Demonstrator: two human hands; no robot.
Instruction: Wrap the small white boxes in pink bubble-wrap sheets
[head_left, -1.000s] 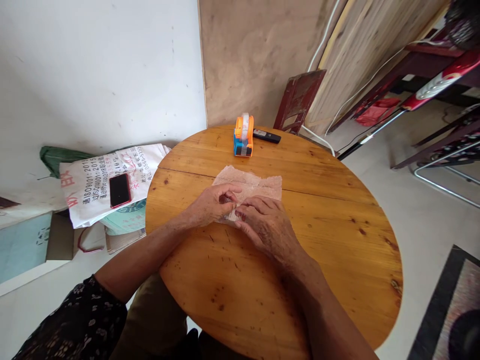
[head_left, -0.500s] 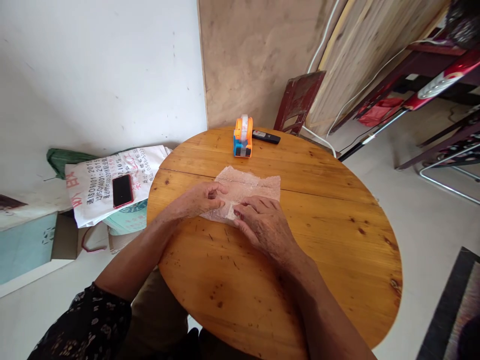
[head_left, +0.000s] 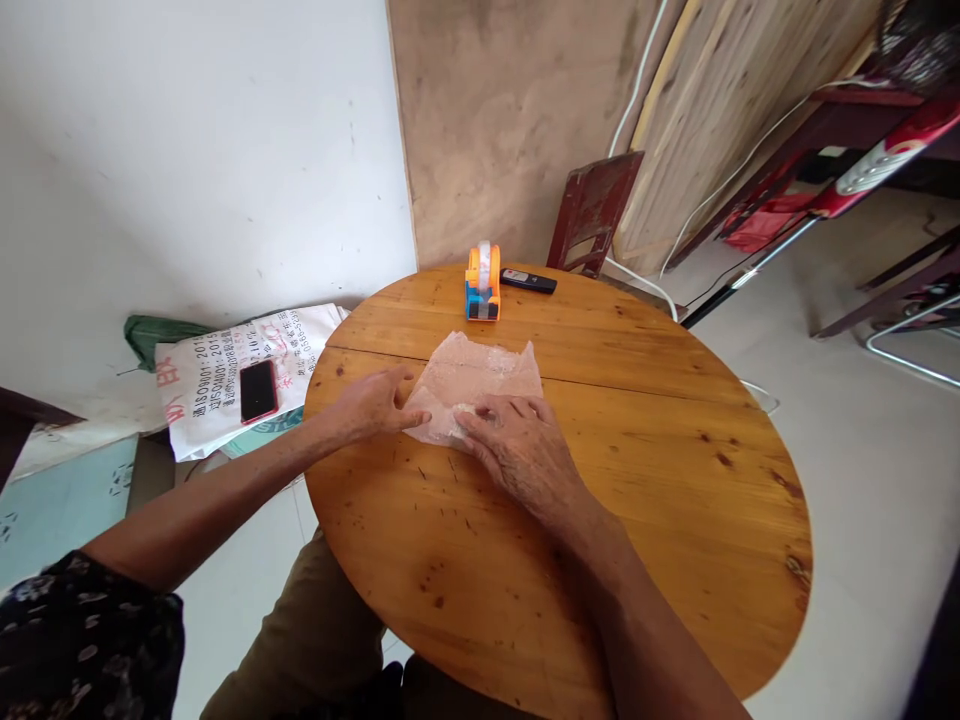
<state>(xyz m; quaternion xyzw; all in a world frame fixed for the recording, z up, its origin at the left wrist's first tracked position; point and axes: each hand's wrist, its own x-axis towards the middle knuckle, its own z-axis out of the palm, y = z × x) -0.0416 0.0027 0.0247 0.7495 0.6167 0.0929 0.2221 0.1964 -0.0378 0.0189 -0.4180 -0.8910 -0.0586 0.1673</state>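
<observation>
- Your right hand arches palm down, fingers bent close together, thumb lowered beneath them.
- Your left hand spreads loosely to the left of your right, thumb and forefinger parted and pointing toward it.
- Your left forearm slants up behind its hand from the lower left; your right forearm trails behind its hand toward the lower right.

The sheet was thin, crinkled plastic; the table, smooth varnished wood.
From where I stood, the plastic looked translucent and finely pebbled, like bubble wrap, while the wood was knotty, with a soft gloss. The tape dispenser was smooth plastic, the phone glossy and glass-like. The sack looked like creased, matt plastic. The chair was scuffed, painted wood; the sleeve, soft cloth.
</observation>
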